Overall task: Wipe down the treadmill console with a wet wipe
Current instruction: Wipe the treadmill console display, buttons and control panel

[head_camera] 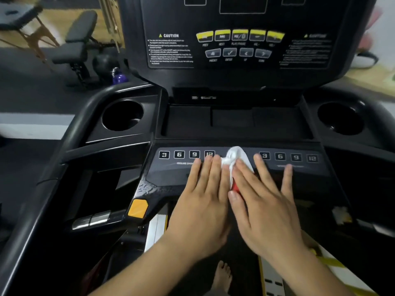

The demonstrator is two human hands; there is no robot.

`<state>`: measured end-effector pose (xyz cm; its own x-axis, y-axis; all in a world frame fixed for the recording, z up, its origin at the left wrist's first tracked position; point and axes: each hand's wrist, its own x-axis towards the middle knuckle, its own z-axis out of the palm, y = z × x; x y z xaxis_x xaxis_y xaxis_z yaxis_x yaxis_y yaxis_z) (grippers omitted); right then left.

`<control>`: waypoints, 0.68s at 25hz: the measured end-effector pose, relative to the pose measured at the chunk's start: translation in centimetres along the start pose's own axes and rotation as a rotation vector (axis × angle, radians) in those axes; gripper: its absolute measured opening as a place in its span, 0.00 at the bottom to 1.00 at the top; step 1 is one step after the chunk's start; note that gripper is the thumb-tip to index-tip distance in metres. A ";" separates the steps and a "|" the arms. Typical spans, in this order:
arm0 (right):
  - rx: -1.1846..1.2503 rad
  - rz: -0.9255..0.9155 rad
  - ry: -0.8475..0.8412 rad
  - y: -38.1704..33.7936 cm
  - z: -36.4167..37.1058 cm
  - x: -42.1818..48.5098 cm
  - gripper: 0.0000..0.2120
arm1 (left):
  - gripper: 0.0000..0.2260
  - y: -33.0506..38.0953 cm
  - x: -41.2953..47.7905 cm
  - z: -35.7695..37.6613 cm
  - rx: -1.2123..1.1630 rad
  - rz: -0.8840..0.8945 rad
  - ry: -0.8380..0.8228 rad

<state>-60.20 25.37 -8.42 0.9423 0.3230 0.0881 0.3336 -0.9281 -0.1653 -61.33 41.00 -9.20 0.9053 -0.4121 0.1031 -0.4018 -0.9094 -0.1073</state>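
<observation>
Nearest, a bare foot (222, 276) down on the treadmill belt, between the forearms

Above it, left hand (203, 201) and right hand (263, 201) side by side, both flat and palm down, fingers straight and spread, gripping nothing. Wet wipe (234, 161) bunched in the narrow gap between them, pressed from either side by the inner fingers rather than pinched; the right index finger lies along its right edge, the left one touches its left edge. Neither hand clearly nearer; the right seems to lie over more of it, though how much is underneath cannot be told

White, crumpled, heaped into a small peak just past the fingertips, long axis running away from the body. A red button (235, 187) peeping out beneath its near end

All of this on the lower control strip (166, 174) of the treadmill console (171, 116), which runs left to right, crossways to the wipe. Numbered keys 3, 6, 9, 12 on the left (179, 154) and again on the right (296, 157), so untouched strip lies to either side of the hands. Judging from that, a sideways sweep along the strip looks the likely next stroke

Farther off, two cup holders (123, 115), then the upright panel with yellow buttons (239, 35), not yet reached by either hand
</observation>
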 end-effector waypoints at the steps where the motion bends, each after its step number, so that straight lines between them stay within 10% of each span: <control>1: 0.004 -0.001 0.009 0.6 0.3 -0.8 0.29 | 0.37 0.4 0.0 -0.2 -0.021 0.013 -0.007; 17: -0.028 0.205 0.161 10.4 -0.1 -5.6 0.28 | 0.27 5.6 6.1 -0.1 0.146 0.297 0.040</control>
<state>-62.01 13.85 -10.58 0.9727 0.0965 0.2111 0.1334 -0.9766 -0.1685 -58.07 33.34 -9.05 0.7444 -0.6623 0.0850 -0.6204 -0.7331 -0.2785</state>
